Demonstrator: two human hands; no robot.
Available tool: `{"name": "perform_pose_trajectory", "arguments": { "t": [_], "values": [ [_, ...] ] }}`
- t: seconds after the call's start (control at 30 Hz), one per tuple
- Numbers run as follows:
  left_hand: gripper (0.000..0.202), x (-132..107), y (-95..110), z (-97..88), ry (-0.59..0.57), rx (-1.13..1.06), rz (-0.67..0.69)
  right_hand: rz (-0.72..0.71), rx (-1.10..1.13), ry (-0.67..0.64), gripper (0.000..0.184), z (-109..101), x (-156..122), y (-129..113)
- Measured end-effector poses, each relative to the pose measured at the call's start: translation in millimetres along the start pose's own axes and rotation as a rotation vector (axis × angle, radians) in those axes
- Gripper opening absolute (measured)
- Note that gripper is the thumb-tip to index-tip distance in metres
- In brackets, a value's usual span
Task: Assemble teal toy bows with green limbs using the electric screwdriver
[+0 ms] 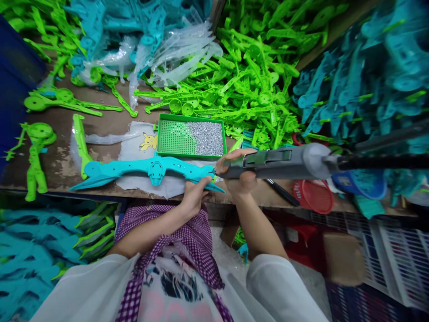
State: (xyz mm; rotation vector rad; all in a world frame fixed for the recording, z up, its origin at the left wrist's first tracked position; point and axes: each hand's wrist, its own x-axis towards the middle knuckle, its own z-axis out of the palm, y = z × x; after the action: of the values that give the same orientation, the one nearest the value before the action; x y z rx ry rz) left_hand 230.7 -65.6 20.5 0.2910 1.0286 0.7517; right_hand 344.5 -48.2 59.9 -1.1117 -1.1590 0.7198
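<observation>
A blue plastic toy bow lies across a white cloth near the front edge of the bench. My left hand grips the bow's right end between thumb and fingers. In my right hand is a grey electric screwdriver, held level with its tip pointing left at that same end. The tip appears to meet the bow; the exact contact is too small to make out. Just behind stands a green perforated tray with many small silvery screws heaped in its right half.
Bright green plastic parts pile up behind the tray. Clear plastic pieces and blue parts lie at the back left, more blue parts at the right. A red basket and a dark pen-like tool are right of my hand.
</observation>
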Motion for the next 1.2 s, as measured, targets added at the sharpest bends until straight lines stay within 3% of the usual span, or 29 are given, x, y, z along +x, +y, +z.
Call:
{"name": "perform_pose_trajectory", "arguments": {
  "t": [0.47, 0.63, 0.8, 0.93, 1.1, 1.17, 1.2],
  "values": [
    [0.023, 2, 0, 1.2, 0.016, -0.065, -0.028, 0.036, 0.146, -0.017, 0.052, 18, 8, -8],
    [0.024, -2, 2, 2.3, -0.017, -0.090, -0.030, 0.060, 0.077, -0.033, 0.055, 19, 4, -2],
    [0.025, 0, 3, -5.1, -0.026, -0.047, -0.042, 0.056, 0.046, 0.107, 0.053, 27, 13, -26],
    [0.036, 8, 15, -22.6, -0.180, 0.095, -0.138, -0.054, 0.060, 0.203, 0.055, 34, 36, -51],
    [0.052, -5, 50, -51.5, -0.454, 0.444, -0.351, -0.039, -0.077, 0.159, 0.046, 45, 54, -39],
    [0.049, -19, 73, -66.6, -0.588, 0.673, -0.252, -0.001, -0.122, 0.112, 0.042, 49, 57, -33],
    [0.045, -25, 87, -75.6, -0.646, 0.815, -0.121, 0.000, -0.142, 0.075, 0.041, 52, 60, -31]
  ]
}}
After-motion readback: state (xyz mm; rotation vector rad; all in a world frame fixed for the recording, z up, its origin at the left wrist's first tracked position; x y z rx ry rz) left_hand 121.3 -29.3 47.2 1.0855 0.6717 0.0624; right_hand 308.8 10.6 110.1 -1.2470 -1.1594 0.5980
